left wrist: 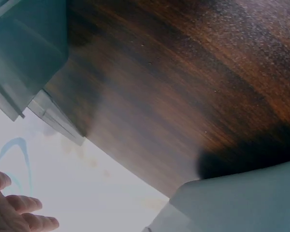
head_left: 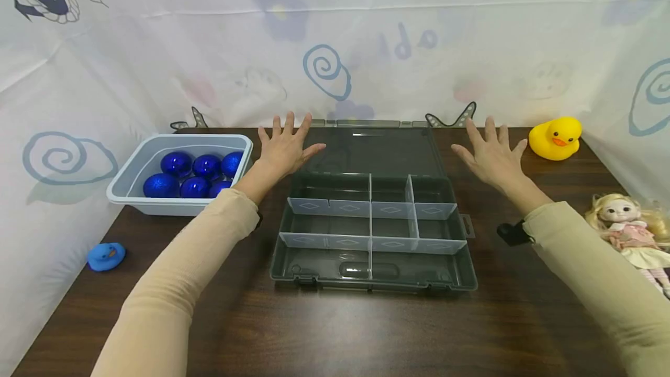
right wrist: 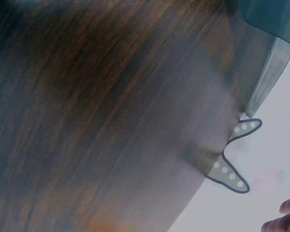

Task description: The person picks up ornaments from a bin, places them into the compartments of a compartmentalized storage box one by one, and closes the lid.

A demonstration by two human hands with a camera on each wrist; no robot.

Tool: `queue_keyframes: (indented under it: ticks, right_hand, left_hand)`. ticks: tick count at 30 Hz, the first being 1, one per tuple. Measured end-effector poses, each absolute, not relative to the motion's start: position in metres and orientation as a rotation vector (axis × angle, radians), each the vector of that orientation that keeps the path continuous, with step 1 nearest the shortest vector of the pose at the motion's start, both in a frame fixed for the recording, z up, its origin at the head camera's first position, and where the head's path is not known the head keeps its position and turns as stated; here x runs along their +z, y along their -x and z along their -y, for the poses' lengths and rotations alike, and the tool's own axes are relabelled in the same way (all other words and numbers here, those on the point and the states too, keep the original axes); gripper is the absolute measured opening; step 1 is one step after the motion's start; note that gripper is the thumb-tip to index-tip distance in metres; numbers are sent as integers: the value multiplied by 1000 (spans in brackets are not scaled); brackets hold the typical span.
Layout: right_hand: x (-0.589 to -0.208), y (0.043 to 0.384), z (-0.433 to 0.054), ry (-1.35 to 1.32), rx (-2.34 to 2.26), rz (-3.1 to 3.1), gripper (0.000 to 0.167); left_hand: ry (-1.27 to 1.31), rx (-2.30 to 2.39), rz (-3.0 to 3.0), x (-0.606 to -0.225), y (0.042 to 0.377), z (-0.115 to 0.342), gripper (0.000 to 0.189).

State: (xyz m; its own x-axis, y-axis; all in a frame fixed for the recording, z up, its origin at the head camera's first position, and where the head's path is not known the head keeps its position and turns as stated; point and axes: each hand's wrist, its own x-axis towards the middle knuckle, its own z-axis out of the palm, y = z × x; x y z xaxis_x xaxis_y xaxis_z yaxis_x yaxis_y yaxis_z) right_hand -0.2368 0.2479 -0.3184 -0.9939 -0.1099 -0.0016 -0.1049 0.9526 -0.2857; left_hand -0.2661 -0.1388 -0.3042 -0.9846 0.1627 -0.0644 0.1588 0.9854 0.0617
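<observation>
Both hands are held out over the table with fingers spread, and neither holds anything. My left hand [head_left: 284, 147] is between a light blue tub [head_left: 180, 207] and a dark translucent compartment box [head_left: 324, 258]. In the left wrist view only some of its fingertips [left wrist: 31, 205] show, at the lower left. My right hand [head_left: 492, 156] is past the box's right side, left of a yellow rubber duck [head_left: 556, 138]. The box's lid [head_left: 374, 150] lies folded back, and clear dividers [head_left: 324, 241] split its inside into sections. Several shiny blue balls [head_left: 161, 185] sit in the tub.
A small blue duck [head_left: 106, 256] lies at the table's left edge. On the right lies a blond doll [head_left: 633, 231] in a pink and cream dress, close to the right sleeve. A white patterned cloth [head_left: 366, 63] hangs along the back and sides of the dark wooden table [head_left: 335, 336].
</observation>
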Motion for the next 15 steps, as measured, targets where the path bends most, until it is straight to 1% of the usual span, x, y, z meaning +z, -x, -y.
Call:
queue_keyframes:
  ticks: [4, 8, 12, 15]
  right_hand:
    - [-324, 234, -249, 231, -587, -3069, 76]
    - [-333, 221, -256, 382, -922, -2996, 65]
    - [-346, 205, -261, 505, -1333, -2742, 54]
    - [-354, 196, -262, 537, -1481, -2530, 54]
  left_hand:
    - [-251, 93, -3056, -301, 263, 141, 78]
    - [-277, 228, -3030, -290, 256, 149, 76]
    - [-334, 559, -3009, -276, 245, 176, 68]
    - [-297, 807, -3003, -269, 236, 205, 60]
